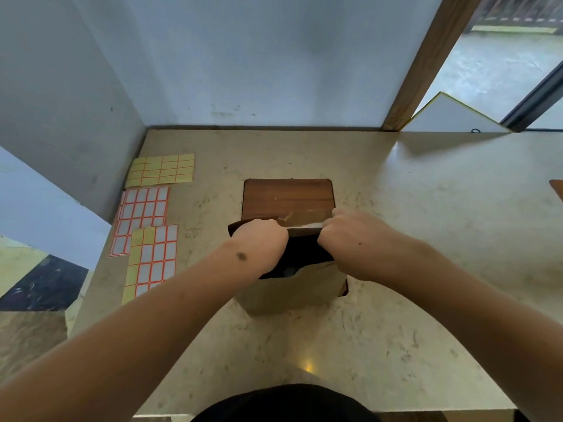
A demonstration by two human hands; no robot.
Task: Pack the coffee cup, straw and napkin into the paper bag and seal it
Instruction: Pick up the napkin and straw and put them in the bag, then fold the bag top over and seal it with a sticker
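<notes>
Both hands on bag mouth, closing stage.

I have L hand (259,239) and R hand (350,236) fisted on the top edge of the paper bag (289,290), pinching the far lip w/ mouth part open. Bag stands upright on a wooden board (288,196), counter (396,330) centre. Dark interior; cup, straw, napkin not identifiable, presumably inside. Label sheets (143,226) lie well left, untouched. Est.: packing done; fold and seal outstanding.

Shop or café service counter: beige marble-pattern countertop (396,184), sheets of red-bordered adhesive labels (143,219), brown wooden square board (288,196), plain grey partition wall (243,62).
</notes>
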